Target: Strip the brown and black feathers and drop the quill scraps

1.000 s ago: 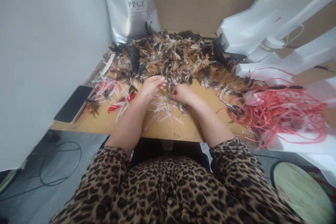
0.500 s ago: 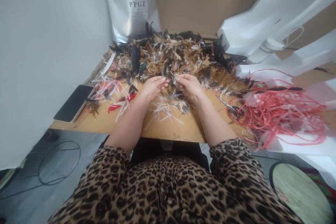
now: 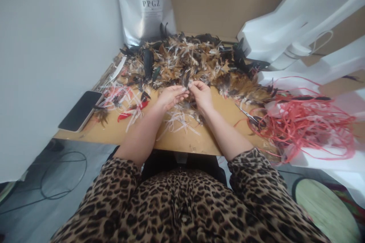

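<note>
My left hand (image 3: pixel 173 96) and my right hand (image 3: pixel 201 93) meet fingertip to fingertip at the near edge of a broad heap of brown and black feathers (image 3: pixel 171 59). A small dark feather (image 3: pixel 186 79) stands up from the left fingertips, which are pinched on it. The right thumb and forefinger are closed at the feather's base; whether they grip it too or something smaller is hidden. Below the hands lie loose pale strips (image 3: pixel 180 121) and a few feather bits.
A phone (image 3: pixel 81 111) rests at the table's left edge. Scissors (image 3: pixel 251 117) lie right of my hands, beside tangled red ribbon (image 3: pixel 310 125). Red and white scraps (image 3: pixel 121 97) lie at left. A silver bag (image 3: pixel 145 11) stands behind, white sheeting (image 3: pixel 273 30) at back right.
My right hand has moved left, so the fingertips now come together where a gap was. The dark feather now stands clearly at the fingers.
</note>
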Demonstrator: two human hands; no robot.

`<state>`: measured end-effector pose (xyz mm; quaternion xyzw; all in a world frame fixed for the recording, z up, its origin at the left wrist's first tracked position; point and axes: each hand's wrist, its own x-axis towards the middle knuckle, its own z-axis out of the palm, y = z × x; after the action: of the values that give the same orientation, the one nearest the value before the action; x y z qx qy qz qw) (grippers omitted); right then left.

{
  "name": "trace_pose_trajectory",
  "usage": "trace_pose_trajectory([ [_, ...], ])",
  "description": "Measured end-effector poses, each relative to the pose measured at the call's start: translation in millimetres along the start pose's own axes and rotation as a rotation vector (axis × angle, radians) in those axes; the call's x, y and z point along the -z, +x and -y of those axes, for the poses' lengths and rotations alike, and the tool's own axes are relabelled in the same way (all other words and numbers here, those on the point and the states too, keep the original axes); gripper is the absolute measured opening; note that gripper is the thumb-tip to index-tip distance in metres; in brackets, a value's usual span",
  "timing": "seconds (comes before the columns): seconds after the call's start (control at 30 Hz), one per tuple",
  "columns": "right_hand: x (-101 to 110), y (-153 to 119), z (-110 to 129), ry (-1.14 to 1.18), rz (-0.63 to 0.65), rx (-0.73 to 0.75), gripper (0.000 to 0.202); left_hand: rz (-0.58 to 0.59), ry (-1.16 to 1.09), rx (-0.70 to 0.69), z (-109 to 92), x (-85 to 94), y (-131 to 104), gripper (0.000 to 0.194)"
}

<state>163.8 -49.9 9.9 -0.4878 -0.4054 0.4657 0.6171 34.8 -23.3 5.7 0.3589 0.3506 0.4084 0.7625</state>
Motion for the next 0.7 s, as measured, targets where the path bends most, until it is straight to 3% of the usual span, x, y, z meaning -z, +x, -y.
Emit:
trace_pose_trajectory([
  [0.3,-0.6,0.7,-4.4,0.009,0.021,-0.011,0.031,0.011,0.035,-0.036,1.8,1.6,2.8,0.005],
  [0.53,-1.2,0.2,-3.6,0.021,0.013,-0.005,0.026,0.023,0.135,-0.096,3.1,1.8,2.8,0.014],
  [0.7,4.4,3.4,-0.7,-0.022,0.047,-0.003,0.025,-0.016,0.195,-0.119,2.0,0.0,1.6,0.013],
])
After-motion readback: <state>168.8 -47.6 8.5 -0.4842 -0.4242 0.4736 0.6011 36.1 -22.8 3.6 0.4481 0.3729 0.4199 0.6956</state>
